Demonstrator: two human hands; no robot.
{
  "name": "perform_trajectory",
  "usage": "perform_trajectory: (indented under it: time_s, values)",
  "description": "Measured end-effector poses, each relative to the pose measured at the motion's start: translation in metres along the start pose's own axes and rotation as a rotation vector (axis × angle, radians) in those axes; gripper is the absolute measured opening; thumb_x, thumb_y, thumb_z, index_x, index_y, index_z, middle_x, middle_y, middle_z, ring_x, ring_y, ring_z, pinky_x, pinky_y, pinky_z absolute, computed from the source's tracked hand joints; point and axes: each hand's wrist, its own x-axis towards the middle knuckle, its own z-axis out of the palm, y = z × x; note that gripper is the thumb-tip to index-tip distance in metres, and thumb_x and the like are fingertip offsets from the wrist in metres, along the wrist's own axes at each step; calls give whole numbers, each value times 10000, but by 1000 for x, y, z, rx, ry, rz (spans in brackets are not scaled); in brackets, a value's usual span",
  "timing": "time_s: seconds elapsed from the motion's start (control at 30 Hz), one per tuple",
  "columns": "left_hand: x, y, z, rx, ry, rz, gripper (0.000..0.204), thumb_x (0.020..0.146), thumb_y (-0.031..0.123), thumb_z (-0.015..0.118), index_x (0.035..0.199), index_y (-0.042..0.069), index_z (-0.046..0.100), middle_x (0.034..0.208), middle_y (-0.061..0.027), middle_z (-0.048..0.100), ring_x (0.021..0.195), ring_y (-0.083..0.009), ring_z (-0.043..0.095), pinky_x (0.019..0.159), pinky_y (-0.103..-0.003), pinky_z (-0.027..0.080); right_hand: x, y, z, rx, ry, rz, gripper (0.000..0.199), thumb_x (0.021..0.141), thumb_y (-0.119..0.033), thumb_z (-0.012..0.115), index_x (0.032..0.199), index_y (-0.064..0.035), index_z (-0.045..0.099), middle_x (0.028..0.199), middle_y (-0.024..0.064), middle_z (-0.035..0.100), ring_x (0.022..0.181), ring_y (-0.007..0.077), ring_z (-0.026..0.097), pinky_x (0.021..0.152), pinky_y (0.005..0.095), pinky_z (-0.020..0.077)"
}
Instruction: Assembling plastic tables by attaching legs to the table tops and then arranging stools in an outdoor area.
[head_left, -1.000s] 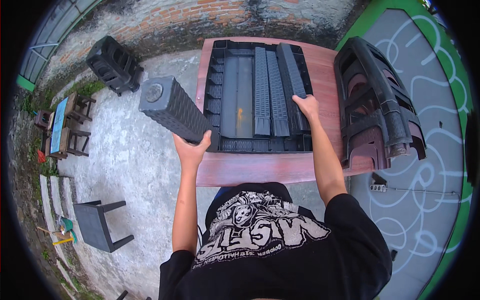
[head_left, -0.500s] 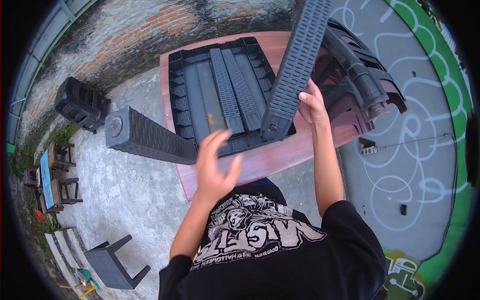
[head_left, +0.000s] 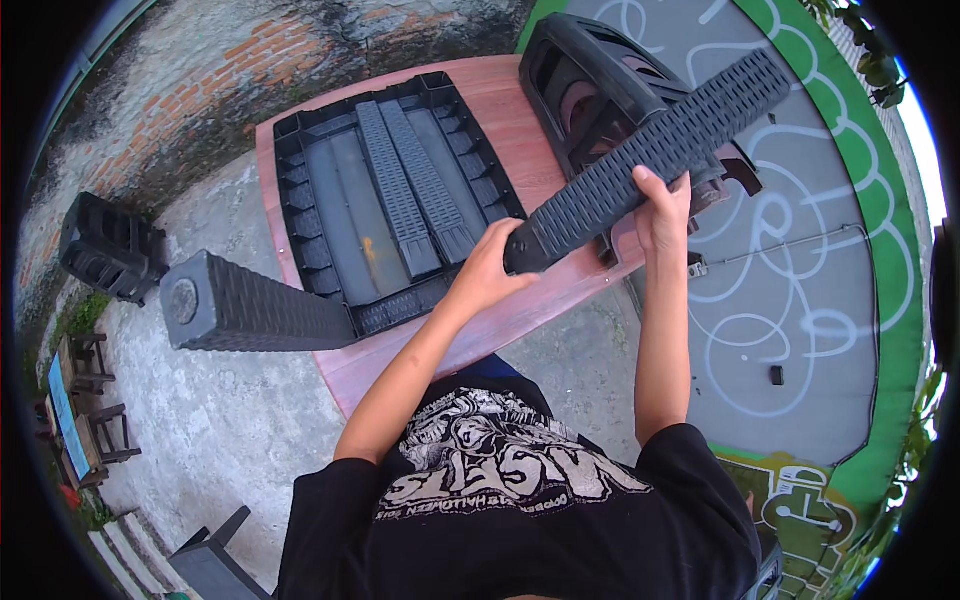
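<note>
A dark grey, woven-textured plastic table leg (head_left: pixel 705 125) slants up to the right in front of me. My left hand (head_left: pixel 490 268) grips its lower end, thumb and fingers around the corner. Farther up, my right hand (head_left: pixel 662 208) holds the near side, with its thumb on the face. Beneath and to the left, a dark plastic tabletop (head_left: pixel 335 205) lies upside down on a reddish wooden table (head_left: pixel 515 180). Two similar loose legs (head_left: pixel 408 190) lie side by side inside it. Another leg (head_left: pixel 265 305) stands at its near left corner.
A dark plastic chair (head_left: pixel 590 75) lies at the right of the wooden table, partly behind the held leg. On the floor at left are a black crate-like object (head_left: pixel 110 245), wooden stools by a blue-topped table (head_left: pixel 68 400), and a small grey table (head_left: pixel 220 565).
The held leg has tilted from steep to a flatter slant to the right. My left hand, free before, has moved right and taken hold of its lower end. My view has shifted.
</note>
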Motion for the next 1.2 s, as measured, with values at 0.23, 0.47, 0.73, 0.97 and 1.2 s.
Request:
perform_trajectory:
  time_s: [0.23,0.47,0.73,0.97,1.2]
  values:
    - [-1,-55,45,118,187,-123,720,679,180,812,1272,-40,467,1170,-201,545,1096,-351,563,962,-393,451,-8,33,1,-195,153,-151,657,719,64,725,1292,-20,413,1145,90,548,1037,205,563,957,346,442]
    - [4,-51,32,157,242,-91,713,717,161,780,1309,-52,442,1203,-225,531,1147,-387,524,992,-400,421,3,44,12,-211,112,-118,736,699,28,763,1325,-5,378,1205,94,509,1095,198,522,999,328,389]
    - [66,-32,-67,154,426,-160,703,701,115,774,1308,-32,451,1250,-212,512,1160,-378,521,982,-406,430,100,41,93,-58,-93,-155,665,700,31,775,1267,12,428,1143,87,546,1014,184,563,921,306,455]
    - [185,-80,-111,330,706,-18,620,716,109,759,1267,-15,504,1189,-207,562,1106,-365,561,935,-404,457,228,86,133,-66,-177,-380,698,694,3,795,1282,38,419,1183,117,550,1044,192,555,950,314,433]
    - [264,-198,-127,319,847,-269,345,760,120,730,1065,-20,647,960,-183,675,900,-308,664,816,-384,514,329,180,160,-248,-65,-544,861,672,-51,834,1357,94,333,1325,180,461,1198,256,467,1071,339,309]
